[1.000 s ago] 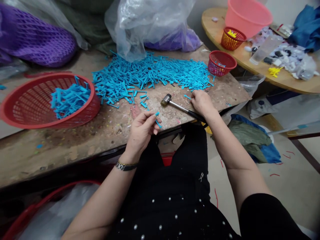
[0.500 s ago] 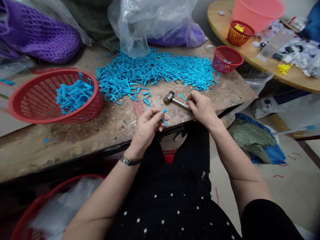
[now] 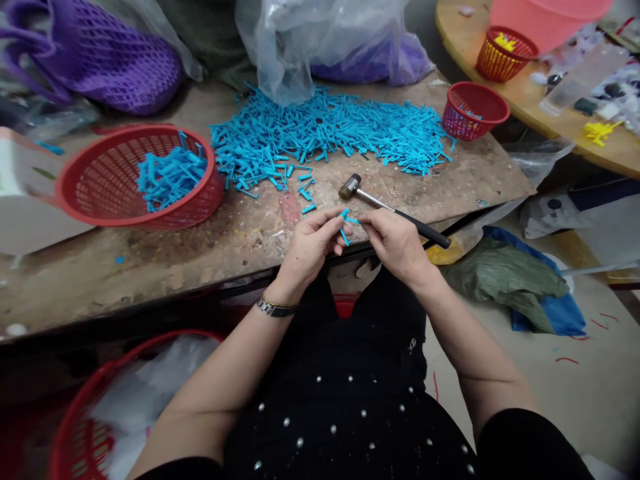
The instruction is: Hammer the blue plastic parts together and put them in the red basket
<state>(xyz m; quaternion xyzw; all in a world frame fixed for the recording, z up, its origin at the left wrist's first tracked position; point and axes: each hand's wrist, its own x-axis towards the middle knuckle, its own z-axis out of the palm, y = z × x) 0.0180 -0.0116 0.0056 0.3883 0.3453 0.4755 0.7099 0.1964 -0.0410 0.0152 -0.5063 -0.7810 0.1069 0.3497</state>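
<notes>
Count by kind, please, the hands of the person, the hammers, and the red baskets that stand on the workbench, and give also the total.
Hands: 2 (left hand, right hand)
Hammers: 1 (hammer)
Red baskets on the workbench: 2 (large basket, small basket)
Total: 5

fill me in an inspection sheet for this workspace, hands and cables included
Surface: worktop stained and scuffed.
Job's things: pile of blue pieces; large red basket partly filled with blue pieces; small red basket at the far right; mallet lying down, handle apparently past the front edge.
Clutter: purple mesh bag and clear plastic bag behind.
Hands: left hand pinches a blue piece; right hand holds another blue piece against it.
Cables: nothing seen.
Surroundings: side table with pink tub; red strips on the floor.
</notes>
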